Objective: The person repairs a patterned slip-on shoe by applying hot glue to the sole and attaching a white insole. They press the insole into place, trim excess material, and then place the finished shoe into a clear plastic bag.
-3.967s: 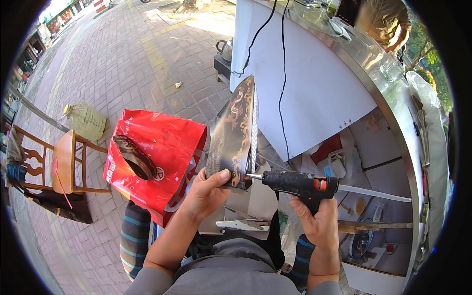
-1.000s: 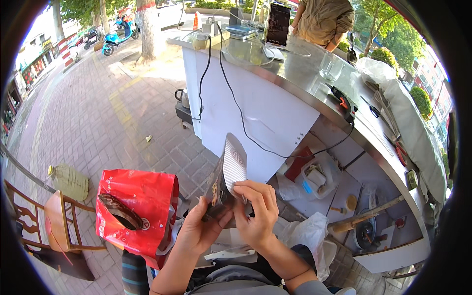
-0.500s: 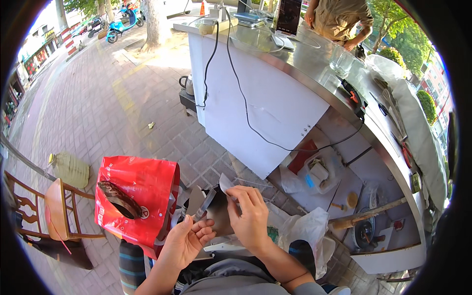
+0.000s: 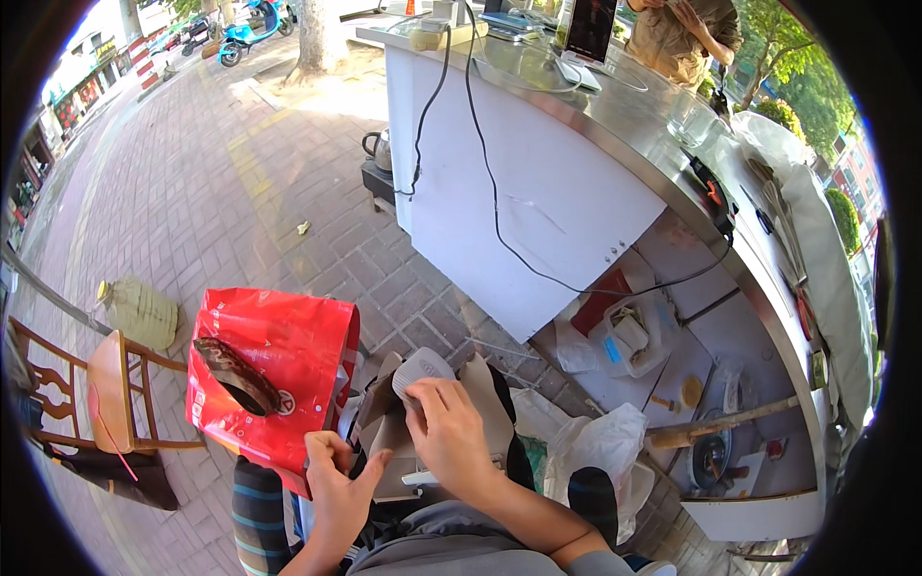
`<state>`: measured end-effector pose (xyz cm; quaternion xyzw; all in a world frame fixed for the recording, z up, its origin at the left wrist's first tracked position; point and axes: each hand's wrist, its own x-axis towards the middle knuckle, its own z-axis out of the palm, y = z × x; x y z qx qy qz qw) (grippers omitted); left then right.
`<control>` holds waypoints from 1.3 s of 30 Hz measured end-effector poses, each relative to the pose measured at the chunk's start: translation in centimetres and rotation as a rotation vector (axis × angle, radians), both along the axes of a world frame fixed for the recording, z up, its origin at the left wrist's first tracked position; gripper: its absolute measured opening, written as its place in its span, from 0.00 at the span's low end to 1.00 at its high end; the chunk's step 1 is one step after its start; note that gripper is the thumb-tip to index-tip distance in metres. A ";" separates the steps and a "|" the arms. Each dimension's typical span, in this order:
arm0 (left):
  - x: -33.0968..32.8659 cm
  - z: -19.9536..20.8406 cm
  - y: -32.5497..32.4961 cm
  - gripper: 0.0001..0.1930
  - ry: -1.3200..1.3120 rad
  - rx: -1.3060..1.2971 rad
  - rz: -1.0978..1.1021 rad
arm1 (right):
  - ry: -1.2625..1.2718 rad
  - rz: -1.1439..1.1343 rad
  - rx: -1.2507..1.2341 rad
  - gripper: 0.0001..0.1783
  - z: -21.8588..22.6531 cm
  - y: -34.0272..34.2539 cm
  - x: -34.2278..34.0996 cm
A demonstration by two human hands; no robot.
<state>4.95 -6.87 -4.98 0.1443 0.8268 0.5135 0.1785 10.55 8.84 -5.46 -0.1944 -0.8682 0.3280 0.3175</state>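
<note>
On my lap lies a grey-beige folded item (image 4: 485, 408) with stiff raised flaps; its kind is unclear. My right hand (image 4: 451, 437) is closed on a small pale, rounded piece with a ribbed surface (image 4: 420, 366), held above the item. To its left, my left hand (image 4: 343, 470) has curled fingers and a raised thumb, beside the lower edge of a red bag (image 4: 274, 336). Whatever those fingers grip is hidden. A dark brown curved object (image 4: 230, 370), shaped like a ring or handle, rests on the bag.
A white counter (image 4: 519, 192) with a metal top stands ahead, a black cord (image 4: 495, 202) hanging down it. Shelves underneath hold a clear plastic box (image 4: 629, 336) and a wooden stick (image 4: 725, 422). A wooden chair (image 4: 110, 394) and a yellowish jug (image 4: 139, 312) are left. Another person (image 4: 682, 43) stands behind the counter.
My left hand has moved down and left, away from the strip-like piece it was near. The right hand has shifted slightly left and down, and the grey-beige flaps now spread wider.
</note>
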 end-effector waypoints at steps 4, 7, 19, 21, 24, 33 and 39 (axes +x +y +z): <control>-0.6 -1.8 2.1 0.26 0.443 0.014 0.073 | -0.017 0.012 0.010 0.14 -0.1 -0.2 -0.2; -1.6 -2.8 3.4 0.21 0.583 0.096 0.028 | -0.024 0.016 0.013 0.14 0.1 -0.2 -0.1; -1.3 -1.3 2.2 0.23 0.732 0.338 -0.187 | -0.023 0.109 0.013 0.18 2.5 1.4 4.1; -1.3 -1.1 2.2 0.21 0.795 0.348 -0.234 | -0.021 0.099 -0.010 0.17 2.8 1.3 4.5; -1.1 -0.8 2.4 0.18 0.819 0.353 -0.272 | -0.022 0.095 -0.016 0.17 3.1 1.3 4.7; -0.9 -0.6 2.7 0.17 0.799 0.351 -0.258 | 0.005 0.115 0.019 0.17 3.6 1.4 4.7; -1.2 0.1 2.9 0.21 0.638 0.375 -0.354 | -0.004 0.116 0.002 0.16 3.5 1.3 4.9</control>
